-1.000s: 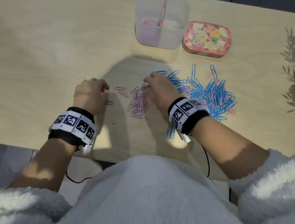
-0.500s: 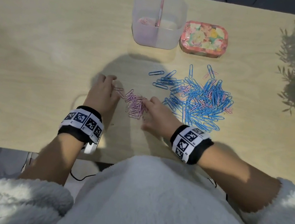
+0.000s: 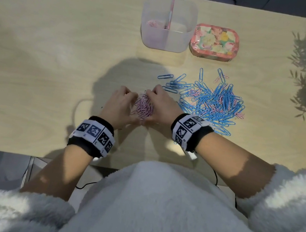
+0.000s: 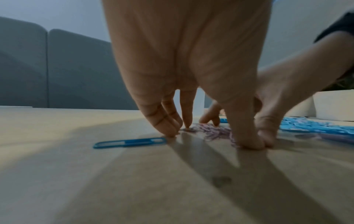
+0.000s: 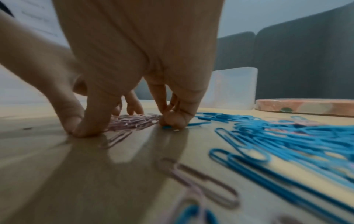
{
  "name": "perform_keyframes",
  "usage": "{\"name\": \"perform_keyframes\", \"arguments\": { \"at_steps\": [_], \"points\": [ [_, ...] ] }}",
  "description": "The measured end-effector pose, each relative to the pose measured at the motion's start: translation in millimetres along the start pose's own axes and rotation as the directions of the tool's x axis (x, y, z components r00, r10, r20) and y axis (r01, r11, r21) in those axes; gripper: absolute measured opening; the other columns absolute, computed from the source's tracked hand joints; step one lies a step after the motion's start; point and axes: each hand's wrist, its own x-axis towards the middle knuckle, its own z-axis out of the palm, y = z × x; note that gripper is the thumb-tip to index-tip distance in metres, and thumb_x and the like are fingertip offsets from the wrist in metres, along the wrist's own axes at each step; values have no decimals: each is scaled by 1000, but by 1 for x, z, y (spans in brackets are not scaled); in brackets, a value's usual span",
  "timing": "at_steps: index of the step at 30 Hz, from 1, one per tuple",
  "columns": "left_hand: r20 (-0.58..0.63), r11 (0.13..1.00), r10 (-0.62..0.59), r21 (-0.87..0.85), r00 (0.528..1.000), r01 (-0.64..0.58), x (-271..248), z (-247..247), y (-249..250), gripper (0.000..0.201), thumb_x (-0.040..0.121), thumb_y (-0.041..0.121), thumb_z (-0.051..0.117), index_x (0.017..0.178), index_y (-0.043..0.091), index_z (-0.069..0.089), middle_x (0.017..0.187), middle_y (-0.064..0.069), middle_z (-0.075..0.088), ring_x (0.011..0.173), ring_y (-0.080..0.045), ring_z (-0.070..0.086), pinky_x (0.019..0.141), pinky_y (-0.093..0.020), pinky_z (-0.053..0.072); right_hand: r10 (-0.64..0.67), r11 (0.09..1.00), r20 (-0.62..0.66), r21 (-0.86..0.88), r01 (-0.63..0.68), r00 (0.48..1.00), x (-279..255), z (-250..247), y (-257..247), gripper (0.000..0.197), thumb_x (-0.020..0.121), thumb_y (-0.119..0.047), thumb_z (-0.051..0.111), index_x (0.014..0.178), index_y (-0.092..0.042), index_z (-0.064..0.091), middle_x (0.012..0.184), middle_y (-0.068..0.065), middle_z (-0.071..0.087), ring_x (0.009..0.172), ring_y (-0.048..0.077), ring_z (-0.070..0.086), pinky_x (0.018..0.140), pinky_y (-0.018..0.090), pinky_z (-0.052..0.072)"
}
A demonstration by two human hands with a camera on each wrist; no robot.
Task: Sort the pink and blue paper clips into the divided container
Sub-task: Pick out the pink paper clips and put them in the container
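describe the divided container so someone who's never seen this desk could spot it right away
Start at the wooden table and look to its far edge, beyond the sprawl of blue paper clips. Two small boxes sit side by side there; the divided container is the left one. Unlike the closed floral tin beside it, it is open-topped, translucent and taller, with a pink divider down the middle and a few pink clips in its left half.

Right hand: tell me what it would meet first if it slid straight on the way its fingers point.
The right hand would likely brush scattered blue paper clips first, then the clear divided plastic container; depth is uncertain.
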Motion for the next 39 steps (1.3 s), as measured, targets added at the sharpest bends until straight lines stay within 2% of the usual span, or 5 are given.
{"name": "perform_keyframes", "arguments": {
  "at_steps": [7,21,30,33,39],
  "points": [
    [-48,999,38,-15,998,-39,6,0,10,28,77,18,68,101,4,65,99,-17,57,89,-33,58,76,-37,43,-64,996,-30,-69,62,997,1,2,-5,26,86,-17,55,109,-7,62,114,15,48,108,31,47,85,41,43],
    [-33,980,108,174,994,-100,15,-1,9,23,88,16,53,100,7,70,100,-18,64,94,-35,60,76,-40,46,-104,903,42,-415,112,994,2,-14,-12,25,92,-5,41,109,0,59,116,17,56,110,32,54,86,39,41],
    [140,882,168,421,976,-212,23,-8,17,24,97,19,41,105,4,57,108,-15,59,99,-35,58,75,-41,44,90,896,-208,444,12,974,29,-69,7,12,77,-4,69,80,8,72,59,10,68,41,-7,51,50,2,38],
    [183,866,153,450,971,-221,25,-11,20,29,99,24,36,107,4,55,112,-15,58,105,-34,56,79,-41,43,209,782,-259,623,-2,943,58,-102,10,14,74,0,71,79,13,69,38,-10,58,38,-4,52,54,16,50],
    [156,863,162,457,974,-217,25,-10,20,18,95,12,39,106,5,52,112,-14,56,105,-31,55,76,-40,44,372,726,-336,686,-46,865,118,-156,6,13,69,5,70,58,-1,67,50,3,60,44,9,59,60,25,57]
  ]
}}
